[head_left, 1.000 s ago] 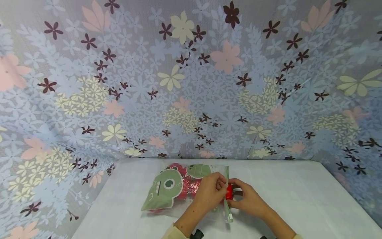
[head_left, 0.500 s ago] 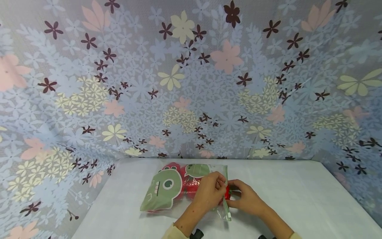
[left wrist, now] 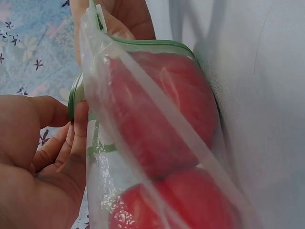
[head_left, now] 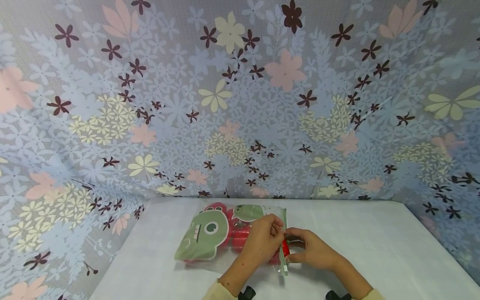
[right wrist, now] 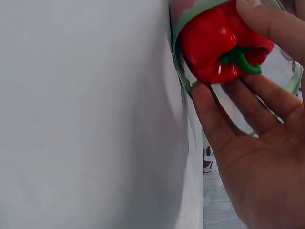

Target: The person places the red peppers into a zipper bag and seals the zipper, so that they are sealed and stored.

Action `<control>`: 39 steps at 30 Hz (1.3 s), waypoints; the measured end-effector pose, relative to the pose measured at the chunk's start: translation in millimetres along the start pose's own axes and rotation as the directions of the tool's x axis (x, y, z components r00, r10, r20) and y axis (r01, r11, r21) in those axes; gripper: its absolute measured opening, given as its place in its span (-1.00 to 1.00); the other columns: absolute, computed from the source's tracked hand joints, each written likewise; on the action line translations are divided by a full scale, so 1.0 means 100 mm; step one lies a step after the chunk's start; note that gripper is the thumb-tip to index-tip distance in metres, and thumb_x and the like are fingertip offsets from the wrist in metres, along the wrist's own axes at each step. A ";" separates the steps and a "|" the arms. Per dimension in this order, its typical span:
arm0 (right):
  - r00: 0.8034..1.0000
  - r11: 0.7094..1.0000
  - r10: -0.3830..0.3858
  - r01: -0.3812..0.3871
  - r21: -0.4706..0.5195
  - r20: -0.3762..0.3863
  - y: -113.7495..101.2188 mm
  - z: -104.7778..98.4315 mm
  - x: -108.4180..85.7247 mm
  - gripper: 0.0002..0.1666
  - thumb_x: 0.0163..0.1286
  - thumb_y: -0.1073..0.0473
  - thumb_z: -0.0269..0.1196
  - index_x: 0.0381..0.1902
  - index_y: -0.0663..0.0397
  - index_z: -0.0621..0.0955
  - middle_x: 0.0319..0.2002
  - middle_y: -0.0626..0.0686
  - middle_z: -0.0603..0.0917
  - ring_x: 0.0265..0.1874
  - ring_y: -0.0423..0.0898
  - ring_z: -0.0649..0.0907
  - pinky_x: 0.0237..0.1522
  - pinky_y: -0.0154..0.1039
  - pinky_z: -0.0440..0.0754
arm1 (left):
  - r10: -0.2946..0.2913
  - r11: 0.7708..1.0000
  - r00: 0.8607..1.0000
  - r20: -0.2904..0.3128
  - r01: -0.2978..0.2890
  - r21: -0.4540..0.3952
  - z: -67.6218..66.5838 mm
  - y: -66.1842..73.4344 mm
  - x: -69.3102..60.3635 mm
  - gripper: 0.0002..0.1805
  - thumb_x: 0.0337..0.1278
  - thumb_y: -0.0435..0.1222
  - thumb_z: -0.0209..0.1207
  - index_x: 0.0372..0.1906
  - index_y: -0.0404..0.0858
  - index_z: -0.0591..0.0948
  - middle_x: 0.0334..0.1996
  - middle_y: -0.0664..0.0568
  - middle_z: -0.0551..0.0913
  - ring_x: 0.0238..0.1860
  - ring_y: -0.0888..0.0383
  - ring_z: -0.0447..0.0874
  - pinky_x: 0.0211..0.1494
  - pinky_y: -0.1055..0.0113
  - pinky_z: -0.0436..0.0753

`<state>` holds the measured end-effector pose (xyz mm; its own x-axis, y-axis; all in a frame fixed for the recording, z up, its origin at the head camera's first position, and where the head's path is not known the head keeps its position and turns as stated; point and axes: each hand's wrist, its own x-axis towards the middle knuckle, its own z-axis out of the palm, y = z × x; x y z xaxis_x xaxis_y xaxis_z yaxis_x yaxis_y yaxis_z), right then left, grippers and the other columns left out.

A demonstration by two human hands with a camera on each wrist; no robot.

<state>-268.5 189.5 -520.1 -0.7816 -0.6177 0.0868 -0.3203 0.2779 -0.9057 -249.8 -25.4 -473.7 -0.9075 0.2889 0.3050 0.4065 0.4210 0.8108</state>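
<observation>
A clear zip bag (head_left: pixel 204 235) with a green cartoon monster print and a green zip edge lies on the table, its mouth toward the right. Red bell peppers (left wrist: pixel 171 200) show through its side in the left wrist view. My left hand (head_left: pixel 262 239) pinches the bag's rim between thumb and fingers. At the mouth, my right hand (head_left: pixel 315 252) holds a red bell pepper (right wrist: pixel 209 45) with a green stem, thumb on one side and fingers on the other. That pepper sits partly inside the rim, stem end facing out.
A white-covered table (head_left: pixel 375 237) extends to both sides of the bag. Behind it hangs a floral cloth (head_left: pixel 240 125), which also covers the left and right sides. Dark wrist-camera parts (head_left: pixel 246 293) show at the front edge.
The right hand's pepper has gone slightly further left into the bag's mouth, so less of it shows outside. The bag has shifted a little left; the left hand keeps its pinch.
</observation>
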 end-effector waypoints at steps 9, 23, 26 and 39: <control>0.995 0.998 -0.041 0.037 0.046 0.087 0.02 -0.01 0.01 -0.24 0.40 0.17 0.47 0.48 0.22 0.46 0.39 0.21 0.57 0.33 -0.15 0.62 0.34 -0.15 0.58 | -0.001 1.000 1.000 0.004 0.001 0.020 0.01 0.01 -0.01 -0.88 0.30 -0.44 0.30 -0.11 -0.26 0.69 -0.38 0.22 0.62 -0.42 0.42 0.55 -0.32 0.51 0.63; 1.000 1.000 -0.006 0.006 -0.008 -0.008 -0.06 0.04 0.00 -0.34 0.41 0.12 0.47 0.38 0.16 0.52 0.30 0.14 0.61 0.31 0.20 0.61 0.32 0.01 0.60 | 0.020 0.999 1.000 -0.005 -0.019 0.046 -0.01 0.01 0.00 -0.88 0.30 -0.41 0.33 -0.11 -0.25 0.70 -0.37 0.21 0.63 -0.42 0.44 0.56 -0.30 0.53 0.63; 1.000 1.000 -0.009 0.010 -0.011 0.017 -0.05 0.00 -0.01 -0.37 0.50 0.10 0.39 0.42 0.20 0.50 0.32 0.16 0.61 0.30 0.18 0.62 0.33 -0.04 0.60 | 0.001 1.000 1.000 -0.011 0.000 0.030 -0.02 0.01 -0.01 -0.87 0.30 -0.42 0.33 -0.10 -0.23 0.70 -0.37 0.22 0.64 -0.41 0.42 0.58 -0.32 0.51 0.64; 0.988 0.994 -0.075 0.063 0.088 0.135 0.04 0.00 0.04 -0.30 0.49 0.21 0.37 0.51 0.18 0.43 0.41 0.19 0.54 0.38 -0.02 0.56 0.37 -0.34 0.50 | 0.012 1.000 1.000 -0.014 -0.012 0.027 -0.03 0.00 -0.01 -0.86 0.28 -0.44 0.32 -0.09 -0.27 0.71 -0.38 0.21 0.64 -0.42 0.41 0.58 -0.30 0.51 0.65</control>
<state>-272.6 188.4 -522.9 -0.6760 -0.7304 0.0977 -0.3211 0.1727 -0.9312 -248.6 -28.0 -472.5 -0.9039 0.2817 0.3219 0.4199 0.4407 0.7934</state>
